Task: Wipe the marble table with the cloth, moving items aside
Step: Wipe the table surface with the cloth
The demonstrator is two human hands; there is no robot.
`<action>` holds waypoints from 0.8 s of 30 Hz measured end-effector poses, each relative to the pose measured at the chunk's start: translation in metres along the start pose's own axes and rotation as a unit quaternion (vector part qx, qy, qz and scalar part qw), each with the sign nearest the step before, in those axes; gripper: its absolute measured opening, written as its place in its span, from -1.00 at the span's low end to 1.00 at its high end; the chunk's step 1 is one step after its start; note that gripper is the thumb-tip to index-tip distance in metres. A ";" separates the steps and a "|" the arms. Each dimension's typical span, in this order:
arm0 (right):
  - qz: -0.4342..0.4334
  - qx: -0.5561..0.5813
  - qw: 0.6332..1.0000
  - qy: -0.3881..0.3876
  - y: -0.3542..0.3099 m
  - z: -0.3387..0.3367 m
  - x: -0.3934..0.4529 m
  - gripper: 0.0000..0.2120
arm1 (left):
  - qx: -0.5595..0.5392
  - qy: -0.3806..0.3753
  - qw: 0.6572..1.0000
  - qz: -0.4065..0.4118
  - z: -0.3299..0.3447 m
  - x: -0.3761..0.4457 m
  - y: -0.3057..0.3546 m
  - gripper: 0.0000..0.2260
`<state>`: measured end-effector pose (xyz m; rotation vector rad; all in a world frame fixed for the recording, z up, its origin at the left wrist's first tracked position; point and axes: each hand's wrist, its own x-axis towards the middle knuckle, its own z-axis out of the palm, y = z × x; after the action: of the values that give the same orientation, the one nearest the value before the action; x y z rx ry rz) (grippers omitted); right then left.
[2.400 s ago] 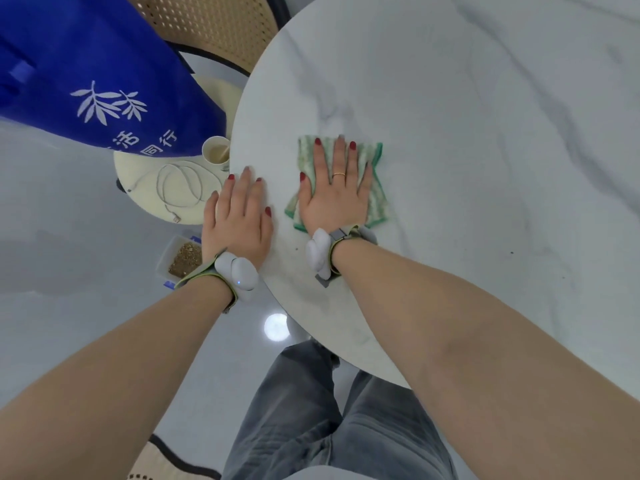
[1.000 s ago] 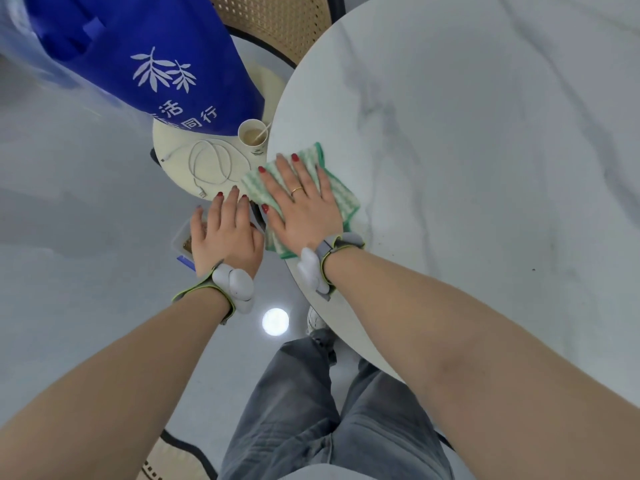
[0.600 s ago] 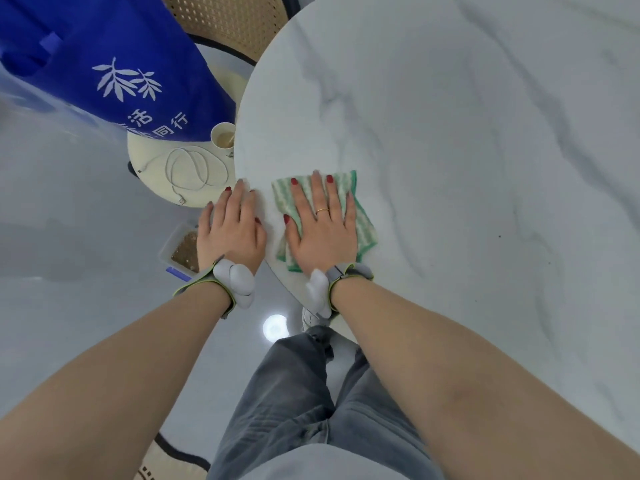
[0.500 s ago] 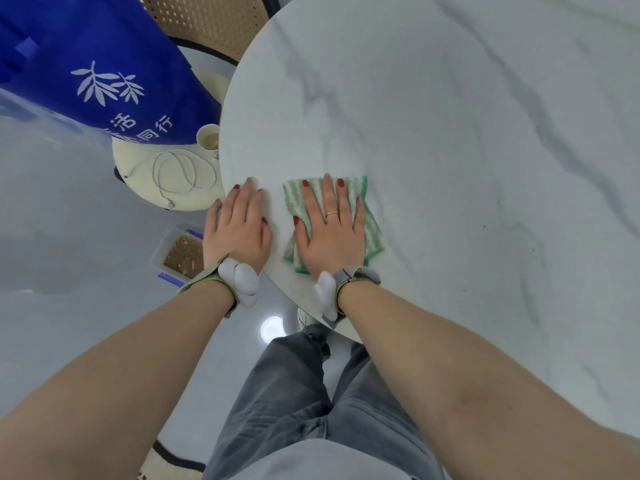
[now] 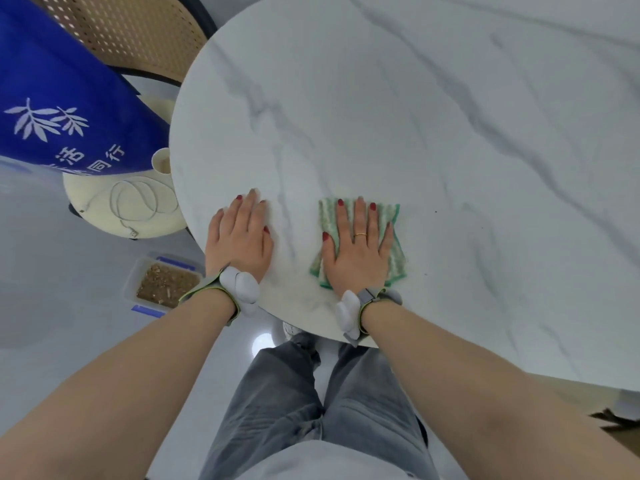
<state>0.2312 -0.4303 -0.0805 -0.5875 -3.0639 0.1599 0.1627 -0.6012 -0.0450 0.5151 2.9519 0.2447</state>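
A round white marble table point(image 5: 398, 116) with grey veins fills the upper right of the view. A green-and-white striped cloth point(image 5: 394, 247) lies flat near its front edge. My right hand point(image 5: 358, 249) presses down on the cloth with straight, spread fingers, covering most of it. My left hand point(image 5: 240, 239) rests flat on the bare marble at the table's left rim, a hand's width left of the cloth, fingers straight and holding nothing.
Left of the table stands a low cream stool point(image 5: 100, 199) with a coiled white cable point(image 5: 138, 202), a paper cup point(image 5: 162, 161) and a blue bag point(image 5: 65, 109). A cane-backed chair point(image 5: 135, 32) is behind. A clear box of brown bits point(image 5: 162, 285) sits on the floor.
My right hand has slid the cloth rightward along the table's front edge, away from the left rim. My left hand stays flat at the rim, so the gap between the hands has widened.
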 end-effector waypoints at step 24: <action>0.110 0.002 0.992 -0.063 0.110 -0.021 0.050 -0.44 | 0.021 -0.011 0.993 0.120 0.015 0.029 0.107 -0.54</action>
<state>0.2259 -0.3085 -0.0706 -0.9515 -3.1085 0.2123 0.1728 -0.4899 -0.0435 0.8732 2.8760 0.1989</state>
